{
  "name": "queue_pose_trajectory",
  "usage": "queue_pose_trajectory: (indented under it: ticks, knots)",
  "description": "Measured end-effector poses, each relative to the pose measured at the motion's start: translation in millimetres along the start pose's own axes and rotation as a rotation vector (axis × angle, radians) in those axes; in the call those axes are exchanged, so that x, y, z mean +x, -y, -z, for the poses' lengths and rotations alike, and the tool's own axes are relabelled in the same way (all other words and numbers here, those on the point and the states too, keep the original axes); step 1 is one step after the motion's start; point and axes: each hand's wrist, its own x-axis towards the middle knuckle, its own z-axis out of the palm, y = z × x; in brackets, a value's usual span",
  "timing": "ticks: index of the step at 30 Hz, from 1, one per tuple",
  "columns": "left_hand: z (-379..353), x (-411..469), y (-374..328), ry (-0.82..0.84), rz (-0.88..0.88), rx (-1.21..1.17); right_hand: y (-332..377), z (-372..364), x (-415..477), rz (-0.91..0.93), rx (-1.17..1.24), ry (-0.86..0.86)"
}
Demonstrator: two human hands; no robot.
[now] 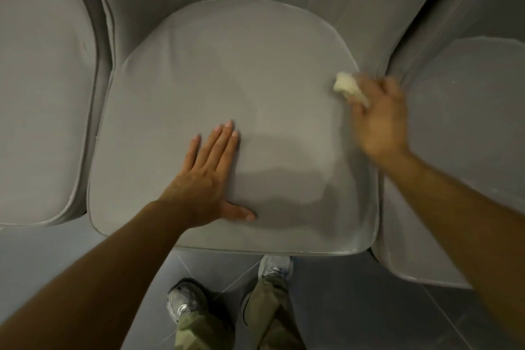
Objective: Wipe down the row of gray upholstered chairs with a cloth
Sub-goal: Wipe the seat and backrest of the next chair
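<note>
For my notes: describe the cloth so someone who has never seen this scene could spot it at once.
Start at the middle seat cushion, the gray pad filling the centre of the view. Follow its right edge to the right hand, whose fingers grip the cloth. It is a small crumpled cream wad, the only pale thing against all the gray.

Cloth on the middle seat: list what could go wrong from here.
1. The cloth is bunched small in the right hand, so strokes may leave strips of the middle seat cushion unwiped.
2. The left hand lies flat on the cushion; that patch may be skipped.
3. The cloth is beside the gap toward the right chair and could slip in.
</note>
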Motion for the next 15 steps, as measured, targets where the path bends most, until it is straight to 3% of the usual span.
queue_pose_trajectory:
  ticks: [6,12,15]
  knots:
    - [-6,-1,3,-0.026,-0.005,-0.002,-10,-9,-22,-0.214,-0.209,0.010]
    - [-2,-16,23,-0.044,0.014,-0.004,9,-11,-84,-0.411,-0.120,-0.076]
    - [-4,-27,32,-0.070,0.041,0.004,39,-26,-101,-0.406,-0.072,-0.164]
